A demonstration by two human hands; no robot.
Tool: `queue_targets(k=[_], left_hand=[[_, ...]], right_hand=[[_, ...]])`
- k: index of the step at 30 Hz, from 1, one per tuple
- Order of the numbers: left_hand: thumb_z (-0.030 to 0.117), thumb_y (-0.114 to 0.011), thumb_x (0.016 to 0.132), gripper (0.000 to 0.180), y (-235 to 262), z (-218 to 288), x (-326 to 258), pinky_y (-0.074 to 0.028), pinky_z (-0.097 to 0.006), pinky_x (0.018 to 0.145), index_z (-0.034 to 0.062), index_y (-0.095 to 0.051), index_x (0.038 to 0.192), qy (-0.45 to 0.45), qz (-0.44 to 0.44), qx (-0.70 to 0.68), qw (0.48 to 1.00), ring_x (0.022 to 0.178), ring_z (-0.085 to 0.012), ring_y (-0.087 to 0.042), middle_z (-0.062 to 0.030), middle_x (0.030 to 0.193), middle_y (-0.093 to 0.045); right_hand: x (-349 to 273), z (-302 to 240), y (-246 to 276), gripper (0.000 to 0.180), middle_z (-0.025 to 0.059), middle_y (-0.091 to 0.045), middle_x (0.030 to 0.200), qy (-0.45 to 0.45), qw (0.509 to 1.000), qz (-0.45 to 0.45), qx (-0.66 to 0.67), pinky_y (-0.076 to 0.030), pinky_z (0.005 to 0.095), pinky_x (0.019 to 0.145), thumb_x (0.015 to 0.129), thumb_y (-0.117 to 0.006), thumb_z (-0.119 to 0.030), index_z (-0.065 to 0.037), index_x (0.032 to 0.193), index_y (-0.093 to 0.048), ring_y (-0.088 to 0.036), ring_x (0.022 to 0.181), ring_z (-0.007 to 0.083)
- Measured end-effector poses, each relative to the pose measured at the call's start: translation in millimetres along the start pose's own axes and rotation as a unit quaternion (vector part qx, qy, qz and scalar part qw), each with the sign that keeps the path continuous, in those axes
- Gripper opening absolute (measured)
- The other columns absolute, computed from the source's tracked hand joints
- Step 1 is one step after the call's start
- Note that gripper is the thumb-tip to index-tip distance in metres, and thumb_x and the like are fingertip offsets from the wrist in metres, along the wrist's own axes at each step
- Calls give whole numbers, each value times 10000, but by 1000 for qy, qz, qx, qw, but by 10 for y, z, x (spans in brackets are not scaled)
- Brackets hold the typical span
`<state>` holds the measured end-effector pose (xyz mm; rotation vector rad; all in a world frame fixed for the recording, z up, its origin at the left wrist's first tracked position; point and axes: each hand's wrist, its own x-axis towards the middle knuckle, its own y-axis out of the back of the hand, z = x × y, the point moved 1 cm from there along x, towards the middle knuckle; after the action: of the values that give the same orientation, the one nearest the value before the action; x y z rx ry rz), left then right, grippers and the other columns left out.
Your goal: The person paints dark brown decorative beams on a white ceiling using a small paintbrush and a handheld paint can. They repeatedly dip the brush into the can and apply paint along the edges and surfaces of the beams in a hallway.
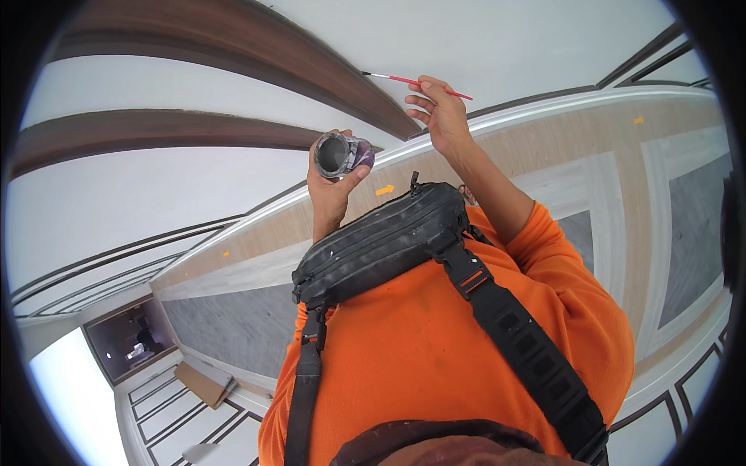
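My right hand (439, 109) pinches a thin paintbrush (412, 81) by its red handle. The brush's dark tip points left, at the edge where the brown door frame (353, 81) meets the white wall (482, 39); whether it touches cannot be told. In my left hand (330, 190) is a paint-smeared jar (334, 154), its open mouth turned up toward me. Grey paint shows inside the jar, and a purple patch marks its side. The jar is held below and left of the brush, in front of the door frame's lower part.
A black chest bag (381, 233) hangs on straps across my orange top. White skirting (544, 105) runs along the wall above a tan and grey patterned floor (241, 326) with small orange arrows. Flat brown boards (200, 384) lie at the lower left, near a dark doorway (128, 342).
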<state>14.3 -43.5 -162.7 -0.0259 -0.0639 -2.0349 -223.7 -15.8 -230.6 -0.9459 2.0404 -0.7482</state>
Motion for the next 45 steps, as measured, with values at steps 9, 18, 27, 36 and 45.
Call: queue_targets(k=[9, 18, 27, 36, 45], left_hand=[[56, -920, 720, 805, -31, 27, 1, -508, -379, 1074, 13, -504, 1409, 5, -3, -4, 1000, 1238, -238, -626, -177, 1386, -614], [39, -919, 715, 804, -23, -3, 18, -509, -373, 1069, 13, -507, 1405, -2, -3, 2, 1000, 1227, -233, -631, -171, 1388, -617], [31, -913, 720, 784, -45, 31, 9, -513, -366, 1063, 12, -515, 1395, -1, 3, -5, 1000, 1217, -223, -638, -161, 1378, -626], [21, -910, 715, 779, -39, 0, 5, -518, -360, 1054, 10, -518, 1388, -5, 2, -11, 1000, 1198, -216, -648, -155, 1371, -631], [-24, -863, 729, 755, -50, 48, -11, -504, -374, 1082, 19, -525, 1403, -4, 5, -6, 1000, 1227, -238, -634, -158, 1366, -634]], right_hand=[[-37, -23, 13, 275, 123, -730, 1080, 11, 999, 18, -28, -615, 335, 698, 982, -702, -195, -29, 1194, -646, -716, 909, 199], [-81, -81, -113, 265, 137, -744, 999, 60, 997, 29, -33, -618, 315, 644, 963, -744, -205, -6, 1122, -673, -719, 815, 191], [-41, -54, -47, 242, 147, -741, 1002, 72, 995, 47, -53, -615, 317, 639, 968, -738, -190, -5, 1109, -675, -720, 825, 202], [-62, -108, -181, 247, 145, -740, 993, 103, 993, 23, -47, -615, 312, 641, 965, -746, -192, -3, 1106, -676, -717, 830, 204], [-12, -34, -67, 230, 147, -743, 996, 91, 994, 43, -51, -616, 310, 640, 969, -733, -179, -2, 1105, -677, -719, 825, 205]])
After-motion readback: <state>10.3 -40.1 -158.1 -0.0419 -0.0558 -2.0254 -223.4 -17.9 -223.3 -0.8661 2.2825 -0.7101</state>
